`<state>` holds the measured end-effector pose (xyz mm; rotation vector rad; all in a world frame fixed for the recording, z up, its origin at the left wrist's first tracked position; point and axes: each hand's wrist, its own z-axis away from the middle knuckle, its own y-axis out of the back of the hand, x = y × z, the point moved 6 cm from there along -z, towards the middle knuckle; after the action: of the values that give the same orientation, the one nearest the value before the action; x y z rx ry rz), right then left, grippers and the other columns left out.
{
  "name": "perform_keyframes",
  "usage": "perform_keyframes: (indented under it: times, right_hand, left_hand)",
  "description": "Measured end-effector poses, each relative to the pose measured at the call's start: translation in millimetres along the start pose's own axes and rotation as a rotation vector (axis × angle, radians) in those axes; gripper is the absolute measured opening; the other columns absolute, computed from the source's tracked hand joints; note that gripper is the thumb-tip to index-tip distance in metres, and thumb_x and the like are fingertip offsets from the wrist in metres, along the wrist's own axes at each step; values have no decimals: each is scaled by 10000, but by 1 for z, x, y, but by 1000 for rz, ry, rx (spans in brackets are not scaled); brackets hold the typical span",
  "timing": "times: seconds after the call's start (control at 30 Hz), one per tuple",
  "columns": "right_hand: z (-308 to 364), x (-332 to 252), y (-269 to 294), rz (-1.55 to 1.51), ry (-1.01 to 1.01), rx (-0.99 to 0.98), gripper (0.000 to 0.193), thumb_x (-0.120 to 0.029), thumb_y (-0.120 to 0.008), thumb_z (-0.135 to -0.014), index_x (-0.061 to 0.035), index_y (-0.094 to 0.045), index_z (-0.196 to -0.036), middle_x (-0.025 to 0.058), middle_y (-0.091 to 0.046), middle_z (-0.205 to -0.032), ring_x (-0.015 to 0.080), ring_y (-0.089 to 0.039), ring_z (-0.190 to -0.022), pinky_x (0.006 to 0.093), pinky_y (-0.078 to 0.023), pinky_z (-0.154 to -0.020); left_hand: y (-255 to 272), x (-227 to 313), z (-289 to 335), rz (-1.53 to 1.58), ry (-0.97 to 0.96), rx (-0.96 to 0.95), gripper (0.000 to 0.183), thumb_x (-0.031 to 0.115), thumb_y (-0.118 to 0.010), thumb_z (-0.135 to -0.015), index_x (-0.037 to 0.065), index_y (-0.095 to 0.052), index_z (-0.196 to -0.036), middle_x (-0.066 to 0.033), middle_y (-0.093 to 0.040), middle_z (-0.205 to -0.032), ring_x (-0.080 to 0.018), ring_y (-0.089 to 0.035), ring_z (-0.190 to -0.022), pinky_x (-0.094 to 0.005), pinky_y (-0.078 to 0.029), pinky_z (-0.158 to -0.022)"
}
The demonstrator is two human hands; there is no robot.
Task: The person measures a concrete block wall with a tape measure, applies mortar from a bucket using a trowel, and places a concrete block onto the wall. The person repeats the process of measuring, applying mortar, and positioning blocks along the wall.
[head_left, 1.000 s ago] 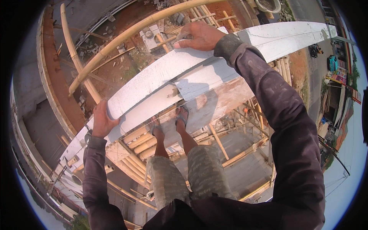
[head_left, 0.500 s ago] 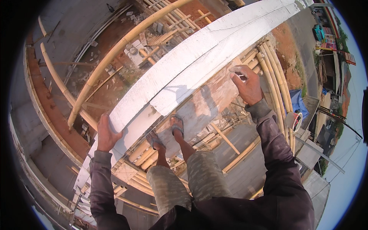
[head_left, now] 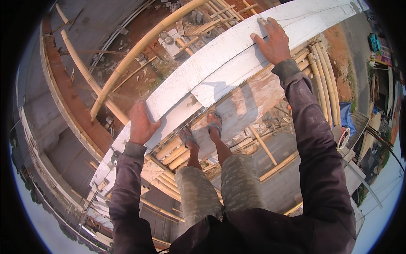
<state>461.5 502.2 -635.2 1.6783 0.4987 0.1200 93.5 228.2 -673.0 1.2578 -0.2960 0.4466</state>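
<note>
A long white slab (head_left: pixel 186 76) with a rough top lies across the view, curved by the lens. At its left end my left hand (head_left: pixel 142 126) is closed round the end, thumb on the near side and fingers partly hidden beyond the edge. Farther right, my right hand (head_left: pixel 274 43) rests on the slab with fingers spread and the thumb apart, and its fingertips look whitish. Below the slab's stepped near edge is a paler ledge (head_left: pixel 171 125).
My sandalled feet stand on a worn plank (head_left: pixel 228 120) laid over bamboo poles (head_left: pixel 323 84). Beyond the slab, a thick bamboo pole (head_left: pixel 135 53) rises over rubble-strewn ground far below. A round white-rimmed container (head_left: pixel 343 138) and blue sheeting (head_left: pixel 347 116) are at right.
My right hand has moved from above the plank, fingers curled, up onto the slab with fingers spread. My left hand stays at the slab's left end. The whole view has shifted.
</note>
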Motion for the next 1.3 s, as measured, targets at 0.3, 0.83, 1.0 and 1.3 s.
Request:
perform_keyframes:
  times: [0.3,0.83,1.0,1.3]
  right_hand:
    - [4,5,-6,-49,-47,2,600,-443,-666,-881,-76,-549,-1341,213,-396,-1468,375,-369,-1360,468,-344,-1102]
    - [364,56,2,-667,-1083,74,321,-123,-658,-845,-53,-640,-1157,120,-606,-1211,253,-620,-1049,360,-492,-887]
    - [460,50,-18,-672,-1213,-5,350,-133,-645,-853,-41,-629,-1191,129,-629,-1173,224,-625,-1036,341,-488,-887]
    - [481,35,-28,-734,-1299,-34,341,-137,-628,-870,-8,-627,-1185,144,-644,-1171,219,-640,-1004,344,-489,-893]
  left_hand:
    - [2,66,-44,-14,-111,44,929,371,-832,-653,-68,-370,-1329,-223,-486,-1198,-385,-468,-1133,-476,-351,-990]
    - [-19,185,-200,50,-219,-312,991,547,-822,-667,-123,-420,-1277,-281,-600,-1121,-361,-634,-1042,-425,-506,-901]
    - [-22,181,-196,-16,-254,-341,1016,548,-825,-669,-122,-382,-1291,-306,-592,-1101,-370,-652,-997,-407,-533,-878]
    - [-22,166,-198,83,-258,-279,1000,511,-843,-660,-119,-388,-1288,-298,-594,-1130,-341,-665,-959,-387,-541,-855]
